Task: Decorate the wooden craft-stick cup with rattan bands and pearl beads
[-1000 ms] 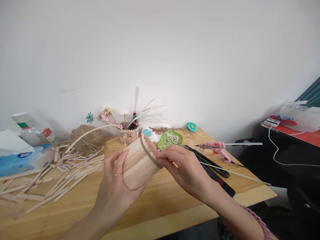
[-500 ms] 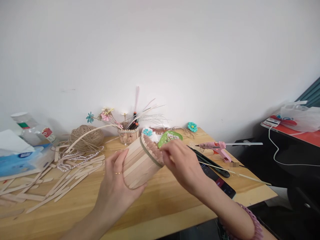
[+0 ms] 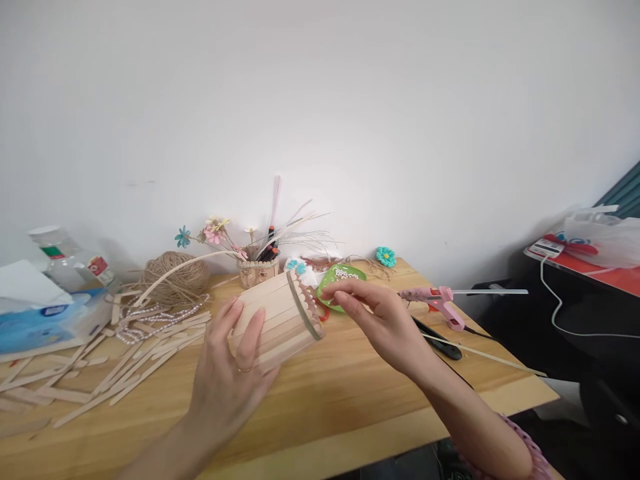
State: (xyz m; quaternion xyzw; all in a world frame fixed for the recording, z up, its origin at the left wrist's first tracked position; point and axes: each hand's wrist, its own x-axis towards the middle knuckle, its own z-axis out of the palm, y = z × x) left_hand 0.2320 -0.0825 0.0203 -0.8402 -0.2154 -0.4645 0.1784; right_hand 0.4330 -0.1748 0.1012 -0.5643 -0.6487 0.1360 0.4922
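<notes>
Above the table, the left hand grips the stick cup; the right hand pinches something unclear.

One stick basket, one glue gun, one twine ball, one green dish, two hands.

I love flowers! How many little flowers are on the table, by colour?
Teal flower, teal flower, teal flower: 3
Pink flower: 1
Cream flower: 1
Total: 5
</notes>
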